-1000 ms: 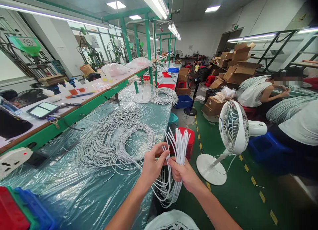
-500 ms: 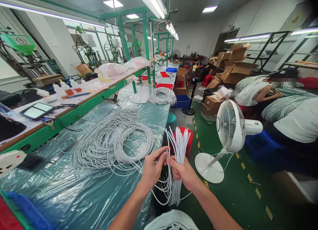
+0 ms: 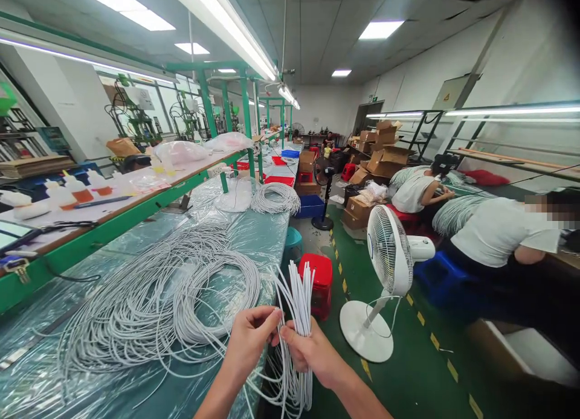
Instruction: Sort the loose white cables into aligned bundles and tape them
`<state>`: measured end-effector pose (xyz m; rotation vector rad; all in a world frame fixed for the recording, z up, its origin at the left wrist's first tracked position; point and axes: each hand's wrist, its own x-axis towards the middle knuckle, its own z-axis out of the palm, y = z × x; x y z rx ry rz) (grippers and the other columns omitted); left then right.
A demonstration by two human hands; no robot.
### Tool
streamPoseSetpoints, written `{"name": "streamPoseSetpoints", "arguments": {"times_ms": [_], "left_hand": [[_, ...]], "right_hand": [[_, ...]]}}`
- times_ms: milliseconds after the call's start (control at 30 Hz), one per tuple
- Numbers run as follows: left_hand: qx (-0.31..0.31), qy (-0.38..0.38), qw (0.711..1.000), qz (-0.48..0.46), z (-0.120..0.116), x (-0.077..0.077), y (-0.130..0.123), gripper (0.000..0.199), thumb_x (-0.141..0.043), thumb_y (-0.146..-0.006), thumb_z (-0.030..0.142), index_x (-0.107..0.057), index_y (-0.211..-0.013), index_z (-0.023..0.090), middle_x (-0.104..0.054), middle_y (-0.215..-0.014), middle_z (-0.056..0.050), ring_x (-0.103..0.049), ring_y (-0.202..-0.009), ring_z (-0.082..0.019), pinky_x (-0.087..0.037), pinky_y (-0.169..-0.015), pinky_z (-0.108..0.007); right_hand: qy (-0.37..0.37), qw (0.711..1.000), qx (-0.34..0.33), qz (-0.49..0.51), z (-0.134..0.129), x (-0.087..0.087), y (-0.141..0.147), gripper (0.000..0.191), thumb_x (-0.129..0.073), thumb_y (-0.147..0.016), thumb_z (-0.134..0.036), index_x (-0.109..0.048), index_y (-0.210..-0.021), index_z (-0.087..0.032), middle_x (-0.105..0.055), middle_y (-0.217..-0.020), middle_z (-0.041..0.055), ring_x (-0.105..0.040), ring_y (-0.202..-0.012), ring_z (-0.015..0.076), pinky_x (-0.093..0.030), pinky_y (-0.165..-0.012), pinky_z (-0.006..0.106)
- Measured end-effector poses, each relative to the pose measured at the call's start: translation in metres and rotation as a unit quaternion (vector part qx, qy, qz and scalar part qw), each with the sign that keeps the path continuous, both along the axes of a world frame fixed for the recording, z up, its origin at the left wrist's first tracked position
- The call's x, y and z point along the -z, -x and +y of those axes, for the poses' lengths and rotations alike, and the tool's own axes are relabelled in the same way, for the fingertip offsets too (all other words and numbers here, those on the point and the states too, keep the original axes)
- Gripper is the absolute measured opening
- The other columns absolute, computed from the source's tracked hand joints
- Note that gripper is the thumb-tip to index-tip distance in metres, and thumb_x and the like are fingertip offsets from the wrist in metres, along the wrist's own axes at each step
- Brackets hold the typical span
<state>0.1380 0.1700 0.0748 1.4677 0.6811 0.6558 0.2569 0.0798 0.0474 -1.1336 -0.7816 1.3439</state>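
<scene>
My right hand (image 3: 304, 348) is wrapped round a bundle of white cables (image 3: 301, 295), their cut ends standing upright above the fist. Close on its left, my left hand (image 3: 254, 332) has thumb and forefinger pinched together at the side of the bundle, by a few cables that lean apart from the rest. What sits in that pinch is hidden by the fingers. Lower down, the cables hang in loops past the table edge. A coil of white cable (image 3: 252, 286) lies on the table left of my hands, beside a larger loose heap of cable (image 3: 136, 304).
The table (image 3: 260, 232) is covered in clear plastic. Farther back lies another cable coil (image 3: 275, 198). A white fan (image 3: 385, 250) and a red stool (image 3: 317, 271) stand on the right. Two people in white tops sit beyond. Bottles (image 3: 79, 192) stand on the raised shelf.
The view has tilted up and turned right, so the scene sits lower and farther left. My right hand still holds the bundle; my left pinch stays close beside it.
</scene>
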Motion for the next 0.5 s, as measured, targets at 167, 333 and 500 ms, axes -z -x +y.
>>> {"name": "streamPoseSetpoints", "arguments": {"times_ms": [167,333,500], "left_hand": [[-0.051,0.004,0.999,-0.008,0.006,-0.003,0.001,0.039,-0.070,-0.075,0.049,-0.066,-0.063,0.012,-0.046,-0.049,0.003,-0.041,-0.044,-0.007,-0.030,-0.045,-0.020],[-0.082,0.007,0.996,-0.037,0.012,-0.011,0.002,0.034,-0.071,-0.076,0.043,-0.067,-0.063,0.012,-0.048,-0.051,0.003,-0.039,-0.046,-0.006,-0.030,-0.047,-0.020],[-0.100,0.028,0.993,-0.064,0.016,-0.016,0.002,0.032,-0.072,-0.075,0.041,-0.067,-0.064,0.012,-0.047,-0.051,0.004,-0.039,-0.045,-0.005,-0.028,-0.046,-0.019]], "right_hand": [[-0.016,0.999,-0.028,0.006,0.001,0.006,0.000,0.052,-0.070,-0.077,-0.064,-0.066,-0.078,-0.012,-0.024,-0.038,-0.0124,-0.016,-0.034,0.0040,-0.017,-0.035,0.020],[-0.020,0.999,-0.046,0.014,-0.002,0.008,0.003,0.050,-0.070,-0.078,-0.062,-0.066,-0.079,-0.012,-0.025,-0.039,-0.0118,-0.017,-0.034,0.0041,-0.017,-0.034,0.020],[-0.023,0.997,-0.067,0.007,-0.005,0.010,0.004,0.049,-0.068,-0.081,-0.060,-0.067,-0.081,-0.011,-0.025,-0.040,-0.0117,-0.018,-0.035,0.0043,-0.018,-0.035,0.020]]}}
